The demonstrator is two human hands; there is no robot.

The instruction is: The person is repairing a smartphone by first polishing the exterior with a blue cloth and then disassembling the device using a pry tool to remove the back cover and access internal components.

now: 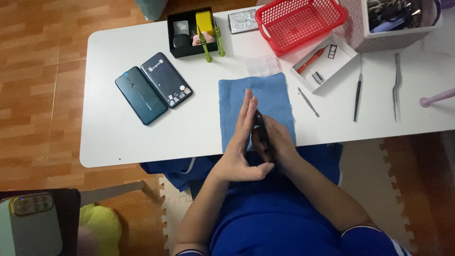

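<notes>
Head view: both hands meet over the near edge of the white rectangular surface (109, 142), above the near end of a blue cloth mat (237, 95); pressed between them stands a thin black slab, seemingly a phone (260, 129), on edge, its upper tip showing past the fingertips. The left hand (239, 147) lies flat against one face, fingers (247, 106) straight and together, thumb folded across beneath; the right hand (277, 144) cups the other face, its fingers curled round the slab and largely hidden. By my reading the step in hand is squeezing or working the slab's two faces, and any next move would call for steady, even pressure along its edges without letting it slip.

Toward the left end lie two dark phones (154, 87) face down, side by side; at the far edge sit a black tray of small tools (192, 33) and a red plastic basket (301, 21); right of the mat rest a slim metal pick (308, 102) and tweezers (396, 87).
</notes>
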